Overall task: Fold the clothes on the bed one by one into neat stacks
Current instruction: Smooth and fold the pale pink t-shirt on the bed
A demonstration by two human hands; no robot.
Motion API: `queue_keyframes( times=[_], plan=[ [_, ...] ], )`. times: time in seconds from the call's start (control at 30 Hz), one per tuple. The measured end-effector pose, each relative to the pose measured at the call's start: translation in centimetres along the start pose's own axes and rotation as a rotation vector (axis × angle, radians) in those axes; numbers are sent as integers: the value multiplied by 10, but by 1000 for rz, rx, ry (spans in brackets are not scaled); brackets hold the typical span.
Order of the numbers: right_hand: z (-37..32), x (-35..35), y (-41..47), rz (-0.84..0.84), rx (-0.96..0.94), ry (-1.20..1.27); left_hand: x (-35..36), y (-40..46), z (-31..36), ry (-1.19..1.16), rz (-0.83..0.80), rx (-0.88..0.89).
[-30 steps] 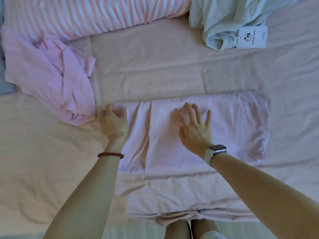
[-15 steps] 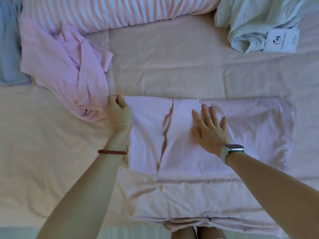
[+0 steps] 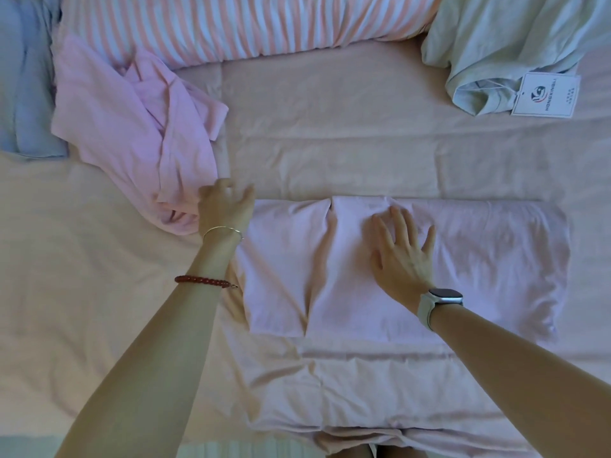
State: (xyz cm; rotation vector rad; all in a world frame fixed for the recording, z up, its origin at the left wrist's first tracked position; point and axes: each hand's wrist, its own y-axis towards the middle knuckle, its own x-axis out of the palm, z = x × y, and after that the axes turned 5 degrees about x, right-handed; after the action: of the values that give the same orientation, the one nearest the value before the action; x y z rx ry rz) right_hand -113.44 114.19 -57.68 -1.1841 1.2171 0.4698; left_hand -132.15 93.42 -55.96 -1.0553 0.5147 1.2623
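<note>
A pale lilac garment (image 3: 489,266) lies partly folded into a wide rectangle across the middle of the peach bed sheet (image 3: 363,127), with a crease running down its left third. My right hand (image 3: 401,256) presses flat on it, fingers spread, just right of that crease. My left hand (image 3: 224,206) is at the garment's top-left corner, blurred, with its fingers loosely spread; I see no cloth pinched in it.
A crumpled pink garment (image 3: 132,133) lies at the left, touching my left hand. A blue garment (image 3: 26,94) is at the far left, and a pale green one (image 3: 512,44) with a white tag (image 3: 545,94) at the top right. Behind them runs a striped pillow (image 3: 248,24).
My left hand gripped the lilac garment's top-left corner and drew it leftward; now its fingers have loosened there. The right hand stayed pressed flat on the cloth.
</note>
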Motion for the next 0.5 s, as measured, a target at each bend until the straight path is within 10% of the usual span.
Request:
queue_keyframes(
  times=[0.23,0.5],
  plan=[
    [-16,-1,15,-47,-57,29,10,-15,8,224,-51,232],
    [-8,9,22,-169,-26,44,-26,0,2,-233,231,-145]
  ],
)
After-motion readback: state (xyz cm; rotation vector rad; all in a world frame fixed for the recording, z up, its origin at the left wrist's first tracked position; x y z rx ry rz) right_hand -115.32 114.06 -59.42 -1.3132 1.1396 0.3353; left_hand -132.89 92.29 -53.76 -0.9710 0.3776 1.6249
